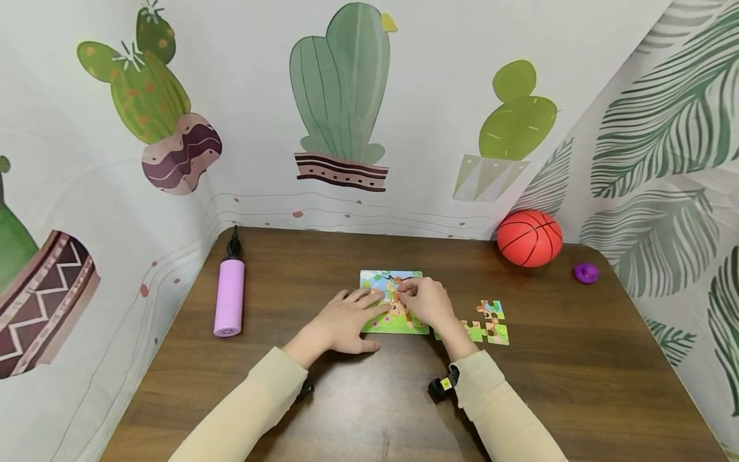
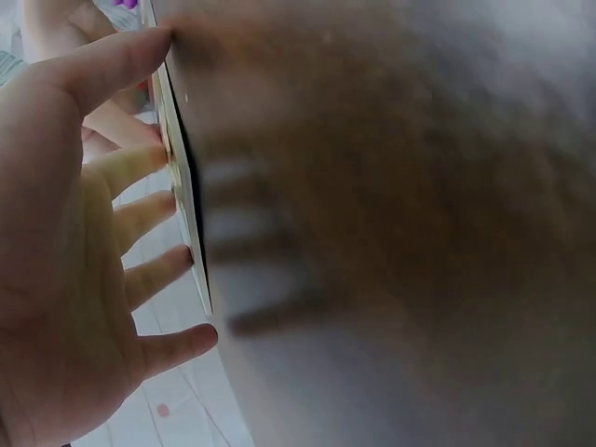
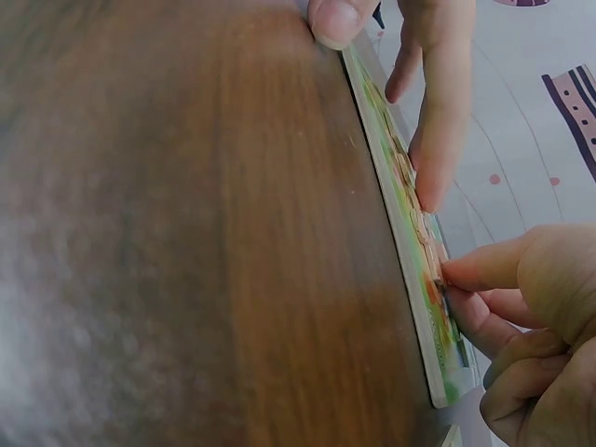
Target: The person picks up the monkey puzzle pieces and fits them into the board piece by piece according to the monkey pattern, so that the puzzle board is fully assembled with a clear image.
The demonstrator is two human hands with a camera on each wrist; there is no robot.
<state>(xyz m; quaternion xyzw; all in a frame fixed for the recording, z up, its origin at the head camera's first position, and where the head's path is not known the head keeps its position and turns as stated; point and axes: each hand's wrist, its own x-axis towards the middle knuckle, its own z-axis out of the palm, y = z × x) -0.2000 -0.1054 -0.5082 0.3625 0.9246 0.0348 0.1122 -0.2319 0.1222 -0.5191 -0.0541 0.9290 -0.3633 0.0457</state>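
A jigsaw puzzle board [image 1: 398, 329] with a colourful animal picture on a green and blue ground lies flat on the table. My left hand [image 1: 346, 321] rests with spread, straight fingers over the board's left side, its thumb on the table by the near edge. Over the upper right part of the board, my right hand [image 1: 432, 303] pinches a small puzzle piece [image 3: 440, 283] between thumb and index finger, right at the picture's surface. The other right fingers curl into the palm. Several loose puzzle pieces [image 1: 496, 332] lie to the right, partly behind the right wrist.
On the left of the brown wooden table [image 1: 381, 410] lies a pink hand pump [image 1: 229, 298] with a black nozzle. A red ball [image 1: 530, 239] sits at the back right, beside a small purple object [image 1: 586, 273]. Behind the table hangs a cactus-print cloth [image 1: 248, 128].
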